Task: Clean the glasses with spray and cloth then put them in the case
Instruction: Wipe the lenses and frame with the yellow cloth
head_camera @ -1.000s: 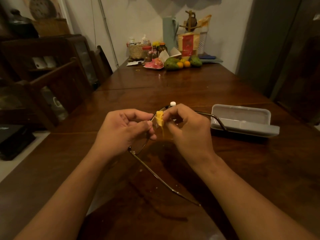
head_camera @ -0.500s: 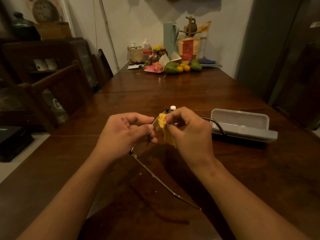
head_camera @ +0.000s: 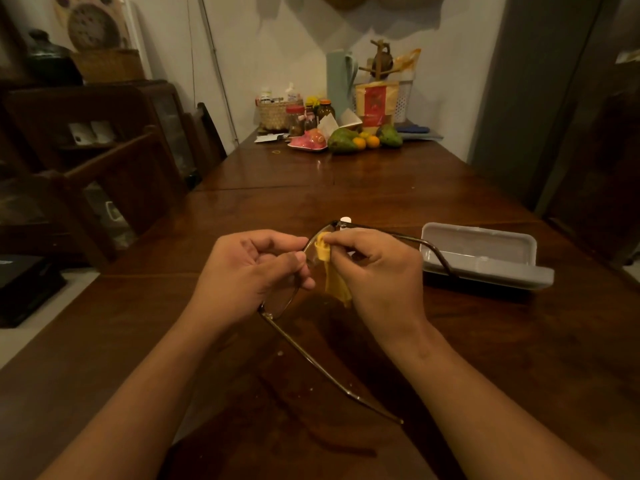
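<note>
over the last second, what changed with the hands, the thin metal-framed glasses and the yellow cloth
Little moved. The right hand shifted its pinch of the folded yellow cloth slightly along the lens of the thin metal-framed glasses, and more cloth now hangs below. Nothing was taken up or let go. The left hand still grips the frame, and the open grey glasses case stays on the wooden table.
</note>
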The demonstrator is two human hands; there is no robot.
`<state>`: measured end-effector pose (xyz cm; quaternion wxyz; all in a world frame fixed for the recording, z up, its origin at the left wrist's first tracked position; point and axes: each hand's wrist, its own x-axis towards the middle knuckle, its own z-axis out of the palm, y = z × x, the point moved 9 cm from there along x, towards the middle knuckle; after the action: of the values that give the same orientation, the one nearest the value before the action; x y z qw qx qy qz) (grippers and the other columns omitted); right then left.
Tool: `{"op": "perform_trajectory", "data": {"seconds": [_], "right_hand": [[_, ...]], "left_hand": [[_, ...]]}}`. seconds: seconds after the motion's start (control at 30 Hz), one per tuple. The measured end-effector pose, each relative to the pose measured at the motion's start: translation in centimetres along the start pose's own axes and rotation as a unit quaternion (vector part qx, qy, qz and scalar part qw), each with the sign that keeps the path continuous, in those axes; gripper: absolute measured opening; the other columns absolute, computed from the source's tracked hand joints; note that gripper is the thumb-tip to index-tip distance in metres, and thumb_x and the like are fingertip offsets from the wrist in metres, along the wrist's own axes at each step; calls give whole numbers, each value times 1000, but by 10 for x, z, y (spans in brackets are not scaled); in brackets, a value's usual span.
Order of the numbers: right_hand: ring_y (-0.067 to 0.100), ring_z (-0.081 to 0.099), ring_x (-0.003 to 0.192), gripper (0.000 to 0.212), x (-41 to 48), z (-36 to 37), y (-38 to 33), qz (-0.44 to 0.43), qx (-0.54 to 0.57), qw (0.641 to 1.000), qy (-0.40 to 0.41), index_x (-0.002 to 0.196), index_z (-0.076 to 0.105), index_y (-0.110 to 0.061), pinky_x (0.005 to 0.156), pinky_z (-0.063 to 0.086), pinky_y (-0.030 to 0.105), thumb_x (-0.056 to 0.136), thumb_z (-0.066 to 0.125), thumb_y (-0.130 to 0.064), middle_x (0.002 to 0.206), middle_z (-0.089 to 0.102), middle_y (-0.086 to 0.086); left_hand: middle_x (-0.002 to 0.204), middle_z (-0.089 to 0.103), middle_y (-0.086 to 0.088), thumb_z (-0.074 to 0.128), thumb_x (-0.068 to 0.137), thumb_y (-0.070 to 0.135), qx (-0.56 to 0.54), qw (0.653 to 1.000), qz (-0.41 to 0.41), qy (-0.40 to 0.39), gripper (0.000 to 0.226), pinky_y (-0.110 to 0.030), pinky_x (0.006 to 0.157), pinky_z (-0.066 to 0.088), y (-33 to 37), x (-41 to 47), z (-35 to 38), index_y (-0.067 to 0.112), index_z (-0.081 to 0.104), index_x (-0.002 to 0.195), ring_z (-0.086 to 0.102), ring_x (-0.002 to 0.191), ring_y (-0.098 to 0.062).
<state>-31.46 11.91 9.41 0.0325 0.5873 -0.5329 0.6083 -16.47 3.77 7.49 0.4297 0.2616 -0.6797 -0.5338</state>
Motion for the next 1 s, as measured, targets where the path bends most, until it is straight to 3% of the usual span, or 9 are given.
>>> {"op": "perform_trajectory", "data": {"seconds": [0.13, 0.27, 0.37, 0.5, 0.63, 0.77, 0.87, 1.0], "right_hand": [[3, 66, 94, 18, -4, 9, -13, -49, 20, 998, -45, 103, 76, -12, 81, 54, 18, 86, 71, -8, 99, 73, -3], [-1, 64, 96, 19, -5, 15, -15, -37, 46, 995, -82, 106, 75, -16, 79, 51, 12, 88, 70, -17, 100, 72, -8], [-2, 64, 94, 19, -1, 13, -9, -21, 38, 996, -75, 105, 76, -17, 79, 50, 12, 87, 72, -14, 98, 71, -10], [2, 66, 94, 21, 1, 4, -3, -14, -4, 1000, -23, 104, 76, -15, 82, 54, 21, 84, 75, -8, 98, 74, -5], [2, 65, 95, 22, 1, -7, -1, -12, -14, 999, 38, 104, 76, -15, 85, 53, 19, 83, 75, -7, 99, 73, -4], [3, 66, 94, 21, 0, 4, -9, -41, 7, 999, -29, 103, 77, -12, 81, 52, 17, 83, 77, -7, 98, 74, -2], [2, 67, 92, 20, -1, 10, -5, -13, 15, 998, -62, 103, 77, -14, 80, 53, 18, 84, 76, -10, 97, 74, -4], [0, 65, 93, 21, 0, 7, 10, 46, -13, 998, -47, 105, 75, -18, 80, 54, 17, 85, 75, -13, 99, 74, -7]], "left_hand": [[78, 76, -14, 68, 85, 3, -13, 1000, 6, 15, 17, -24, 64, 58, 2, 1, -4, 13, 77, 96, 74, 70, -26], [81, 76, -15, 70, 82, 6, -8, 999, 4, 35, 18, -23, 62, 57, 7, -1, -9, 14, 77, 96, 75, 70, -24], [80, 75, -20, 70, 80, 8, -16, 1000, 6, 25, 18, -28, 64, 60, 9, -2, -7, 7, 75, 97, 74, 70, -29], [77, 73, -21, 67, 83, 1, -16, 1000, -6, 12, 15, -29, 63, 59, 6, -2, -1, 5, 75, 95, 73, 68, -31], [76, 74, -21, 65, 86, -2, -8, 1000, -11, 6, 16, -27, 61, 59, 4, -3, 4, 5, 75, 96, 74, 68, -30], [76, 74, -20, 65, 85, -3, -8, 1000, 1, 24, 15, -24, 62, 58, 7, -3, -1, 2, 73, 97, 74, 66, -28], [78, 74, -20, 67, 84, 0, -6, 999, -1, 33, 16, -24, 63, 57, 6, -3, -5, 3, 73, 98, 74, 68, -29], [80, 75, -17, 69, 85, 4, 13, 1000, -13, 16, 16, -29, 66, 60, 2, -4, -2, 11, 76, 97, 75, 72, -31]]}}
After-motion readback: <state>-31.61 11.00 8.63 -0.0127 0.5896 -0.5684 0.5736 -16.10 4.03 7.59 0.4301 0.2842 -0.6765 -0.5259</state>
